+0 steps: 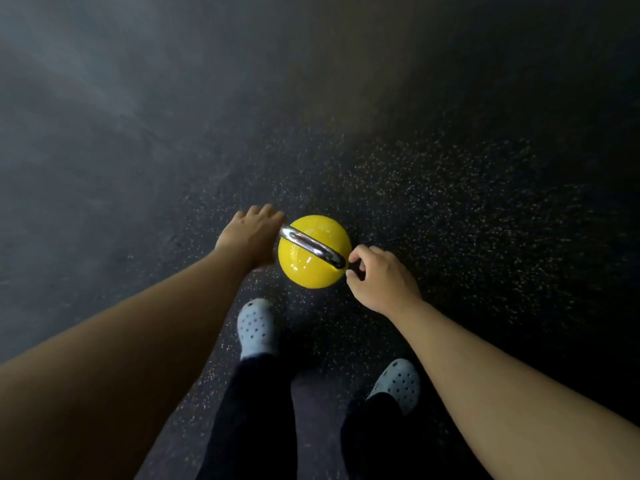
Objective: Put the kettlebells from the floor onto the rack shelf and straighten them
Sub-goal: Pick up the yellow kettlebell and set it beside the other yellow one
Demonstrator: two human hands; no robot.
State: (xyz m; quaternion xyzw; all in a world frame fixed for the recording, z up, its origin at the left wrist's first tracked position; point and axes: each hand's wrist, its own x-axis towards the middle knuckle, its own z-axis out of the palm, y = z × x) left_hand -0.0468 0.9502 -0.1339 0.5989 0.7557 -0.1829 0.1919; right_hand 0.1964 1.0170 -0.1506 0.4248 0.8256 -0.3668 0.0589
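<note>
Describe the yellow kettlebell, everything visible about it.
The yellow kettlebell has a round, glossy body that looks painted or coated, with small highlights on it. A curved chrome-looking handle arches over its top, running diagonally from upper left to lower right. It stands upright on the dark speckled floor, just ahead of the person's feet. The left hand sits against the handle's left end; the right hand has its fingers curled at the right end. Whether either hand grips firmly is unclear. No markings can be read.
</note>
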